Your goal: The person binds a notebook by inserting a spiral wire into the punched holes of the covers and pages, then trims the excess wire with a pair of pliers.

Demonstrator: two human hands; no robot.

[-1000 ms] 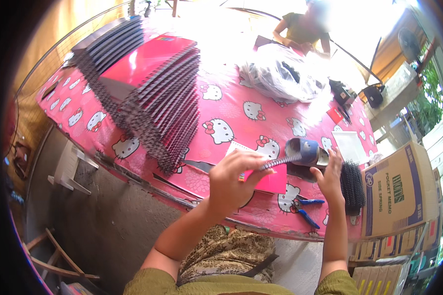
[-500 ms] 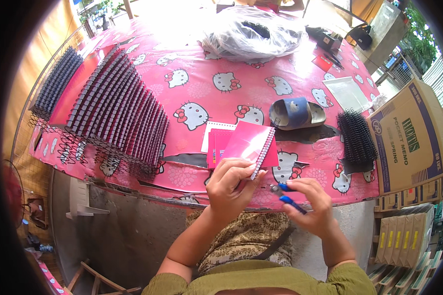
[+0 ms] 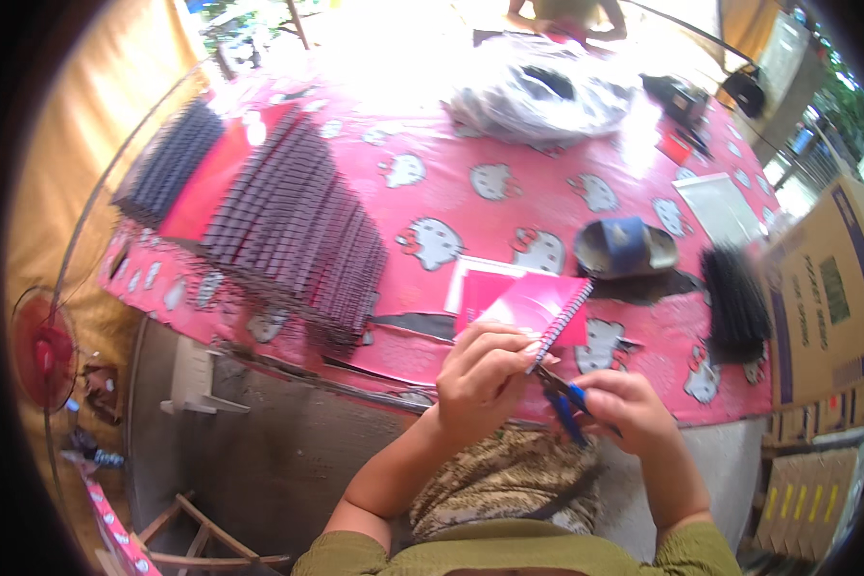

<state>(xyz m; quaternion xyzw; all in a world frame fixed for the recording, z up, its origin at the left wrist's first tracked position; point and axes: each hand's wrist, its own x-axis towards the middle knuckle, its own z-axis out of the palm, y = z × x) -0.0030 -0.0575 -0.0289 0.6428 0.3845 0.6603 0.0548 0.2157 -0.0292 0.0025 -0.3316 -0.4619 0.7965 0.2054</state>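
My left hand (image 3: 483,370) is closed on a pink spiral notebook (image 3: 538,305), tilted above the table with its coil binding facing right. My right hand (image 3: 627,408) grips blue-handled pliers (image 3: 568,396), whose jaws reach the lower end of the coil, beside my left fingertips. Whether the jaws touch the wire is too blurred to tell. Under the notebook lie pink covers (image 3: 478,291) and a white punched sheet (image 3: 461,276). A blue slipper (image 3: 624,248) lies just beyond, to the right.
Tall stacks of coil-bound notebooks (image 3: 298,216) fill the left of the pink table (image 3: 432,360). Black coils (image 3: 734,302) and a cardboard box (image 3: 826,288) are at the right. A clear plastic bag (image 3: 547,101) sits at the back, where another person's arms (image 3: 595,29) show.
My right hand has brought the pliers up to the lower end of the notebook's coil. The whole view has shifted, and another person's arms now show at the far side.
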